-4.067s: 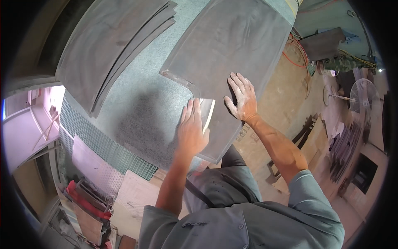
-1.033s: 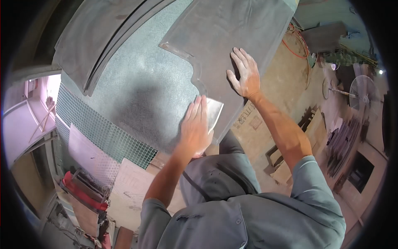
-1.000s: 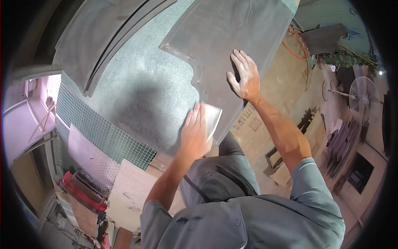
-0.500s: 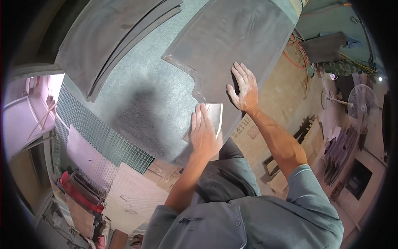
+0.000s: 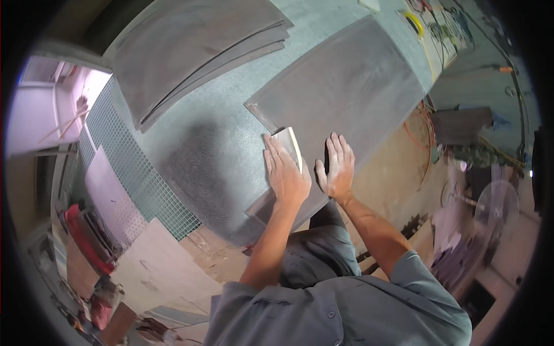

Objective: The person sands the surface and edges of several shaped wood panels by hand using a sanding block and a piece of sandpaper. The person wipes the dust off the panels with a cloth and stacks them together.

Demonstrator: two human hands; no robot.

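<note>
A large dark grey sheet [image 5: 352,86] lies on the pale, speckled work table. My left hand [image 5: 288,177] grips a flat, pale-edged block [image 5: 287,140] and presses it along the sheet's left edge, where a narrow border strip runs. Its fingers lie along the block's left side and the thumb is on the right. My right hand [image 5: 336,170] rests palm down on the sheet, just right of the block, fingers stretched and thumb out to the side. Whitish dust covers both hands.
Several similar grey sheets lie in a fanned stack [image 5: 199,52] at the far left of the table [image 5: 231,95]. A green mesh [image 5: 141,173] runs along the table's left side. Beyond the far right end is a yellow roll [image 5: 414,24]. A fan [image 5: 497,202] stands at right.
My left hand has pushed the block farther along the sheet's edge; the wavy border there now looks straighter. My right hand has come nearer to me on the sheet. The view has shifted.
</note>
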